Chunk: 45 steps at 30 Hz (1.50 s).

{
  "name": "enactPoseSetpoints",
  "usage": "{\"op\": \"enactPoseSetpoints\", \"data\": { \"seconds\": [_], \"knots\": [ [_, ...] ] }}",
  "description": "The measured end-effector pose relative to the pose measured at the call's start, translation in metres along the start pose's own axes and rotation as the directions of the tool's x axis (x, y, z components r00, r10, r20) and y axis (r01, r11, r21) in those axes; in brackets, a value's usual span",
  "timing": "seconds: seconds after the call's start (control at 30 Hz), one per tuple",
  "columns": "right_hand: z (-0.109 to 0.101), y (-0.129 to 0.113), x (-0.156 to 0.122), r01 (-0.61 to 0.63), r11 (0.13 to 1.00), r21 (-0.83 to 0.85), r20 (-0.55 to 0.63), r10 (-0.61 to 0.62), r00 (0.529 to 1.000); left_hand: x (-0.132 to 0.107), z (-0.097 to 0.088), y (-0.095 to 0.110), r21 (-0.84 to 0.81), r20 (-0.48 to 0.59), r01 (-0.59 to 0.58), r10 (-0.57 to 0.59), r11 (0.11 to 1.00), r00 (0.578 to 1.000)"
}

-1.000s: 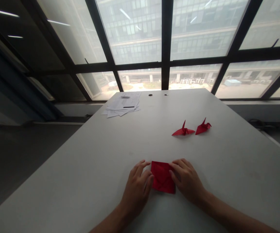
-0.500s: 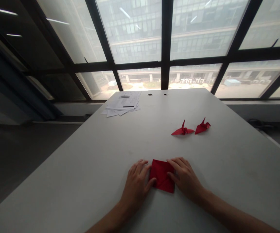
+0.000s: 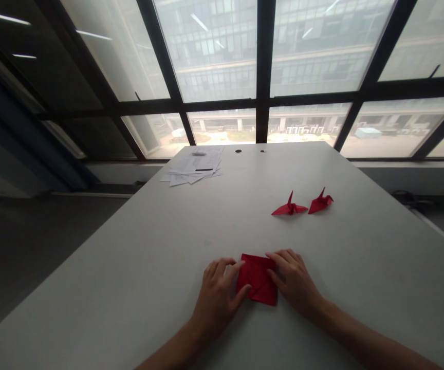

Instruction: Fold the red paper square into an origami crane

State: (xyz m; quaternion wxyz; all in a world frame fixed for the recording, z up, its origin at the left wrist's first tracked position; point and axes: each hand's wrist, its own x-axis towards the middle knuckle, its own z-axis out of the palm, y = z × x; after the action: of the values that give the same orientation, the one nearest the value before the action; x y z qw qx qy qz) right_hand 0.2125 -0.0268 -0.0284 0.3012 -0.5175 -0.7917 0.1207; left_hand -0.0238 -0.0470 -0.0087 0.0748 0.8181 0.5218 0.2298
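A folded square of red origami paper (image 3: 258,277) lies on the white table, with crease lines across its face. My left hand (image 3: 219,288) grips its left edge, the thumb on the lower part and the index finger near the upper left corner. At the right edge, my right hand (image 3: 292,277) holds the paper between thumb and fingers, covering the upper right corner. Beyond the hands stand two folded red paper cranes, the left crane (image 3: 290,207) and the right crane (image 3: 320,202), close beside each other.
The white table (image 3: 137,246) stretches away to large windows (image 3: 214,46). Loose printed sheets (image 3: 195,165) lie at its far left, with a dark thin strip (image 3: 204,169) on them. A round hole (image 3: 238,151) is near the far edge. A blue curtain (image 3: 21,118) hangs at left.
The left index finger and thumb have moved slightly right, further onto the paper. My right hand has barely shifted, and the cranes stay where they were.
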Motion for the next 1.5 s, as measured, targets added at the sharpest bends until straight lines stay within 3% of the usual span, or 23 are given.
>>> {"op": "enactPoseSetpoints", "data": {
  "seconds": [0.23, 0.57, 0.77, 0.93, 1.2, 1.5],
  "knots": [
    [0.001, 0.003, 0.002, -0.023, 0.999, 0.036, -0.009, 0.023, 1.000, -0.001, 0.005, -0.002, 0.018, 0.036, 0.018, -0.019, 1.000, 0.999],
    [-0.003, 0.008, 0.007, -0.084, 0.959, 0.270, 0.022, 0.081, 0.996, 0.000, 0.008, -0.006, -0.021, 0.014, 0.012, -0.012, 1.000, 1.000],
    [-0.004, 0.003, 0.008, -0.048, 0.991, 0.129, -0.069, 0.058, 0.996, 0.001, 0.007, -0.005, -0.036, 0.036, 0.021, -0.020, 0.999, 0.999],
    [-0.005, -0.006, 0.003, -0.031, 0.997, -0.064, 0.054, 0.034, 0.998, 0.002, 0.007, -0.005, -0.066, 0.047, 0.058, -0.055, 0.996, 0.997],
    [-0.002, -0.014, -0.005, -0.068, 0.997, -0.038, 0.105, 0.072, 0.992, 0.004, 0.007, -0.004, -0.128, 0.050, 0.128, -0.122, 0.983, 0.991],
    [-0.007, -0.030, -0.015, -0.016, 1.000, -0.012, 0.098, 0.017, 0.995, 0.003, 0.004, -0.002, -0.160, -0.075, 0.160, -0.174, 0.974, 0.982]
  ]
}}
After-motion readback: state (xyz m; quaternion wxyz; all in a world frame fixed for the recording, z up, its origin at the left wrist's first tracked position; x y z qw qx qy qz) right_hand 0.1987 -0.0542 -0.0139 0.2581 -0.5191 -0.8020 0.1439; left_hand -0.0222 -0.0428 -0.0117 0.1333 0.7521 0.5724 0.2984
